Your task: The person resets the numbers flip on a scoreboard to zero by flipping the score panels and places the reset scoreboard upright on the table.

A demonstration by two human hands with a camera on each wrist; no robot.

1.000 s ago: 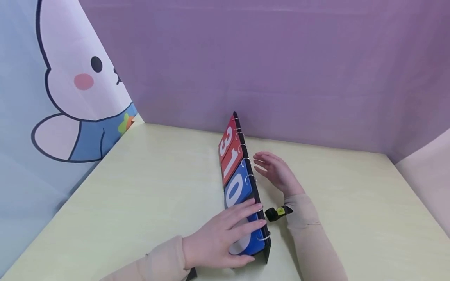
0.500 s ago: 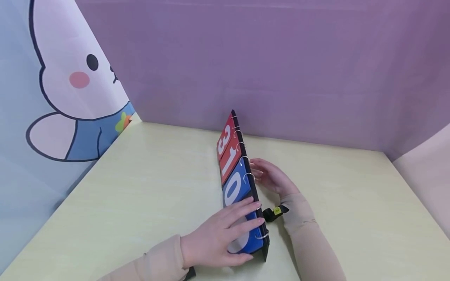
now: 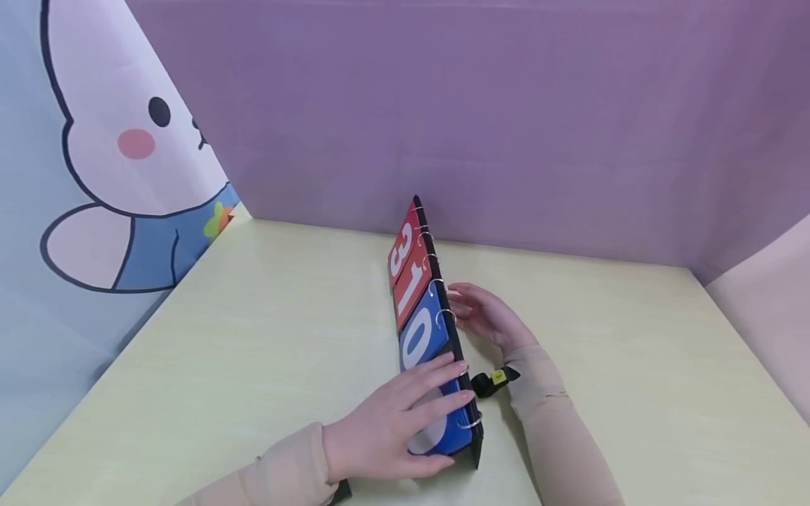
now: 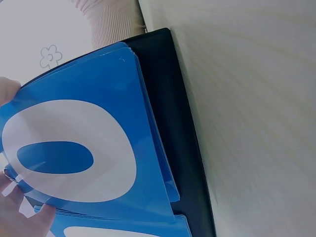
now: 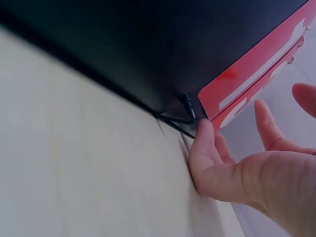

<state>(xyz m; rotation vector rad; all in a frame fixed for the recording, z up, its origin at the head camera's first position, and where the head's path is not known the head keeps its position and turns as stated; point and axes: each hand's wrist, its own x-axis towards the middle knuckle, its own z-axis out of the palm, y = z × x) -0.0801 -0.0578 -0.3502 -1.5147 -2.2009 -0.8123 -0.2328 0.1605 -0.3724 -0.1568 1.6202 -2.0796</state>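
A black tent-shaped flip scoreboard (image 3: 477, 450) stands on the table, with red and blue number cards hung on metal rings. From the far end its cards show a red 3 (image 3: 401, 251), a red 1 (image 3: 411, 289), a blue 0 (image 3: 420, 339) and a second blue 0 (image 4: 74, 148). My left hand (image 3: 395, 425) lies across that nearest blue card, its fingers extended to the ringed top edge and the thumb by the card's near side. Behind the board is my right hand (image 3: 490, 316), fingers loosely bent. In the right wrist view, one fingertip touches the black back panel (image 5: 123, 54) near a dark strap (image 5: 189, 107).
A pale yellow table (image 3: 266, 330) lies beneath the board. At the back hangs a purple cloth (image 3: 538, 126), and a cartoon backdrop (image 3: 95, 176) stands at the left. A black wrist camera (image 3: 486, 384) sits at the right wrist, close to the board.
My right hand has moved in toward the back of the scoreboard, its fingertips now partly hidden behind it. The left hand keeps its place on the card. The head view has shifted slightly.
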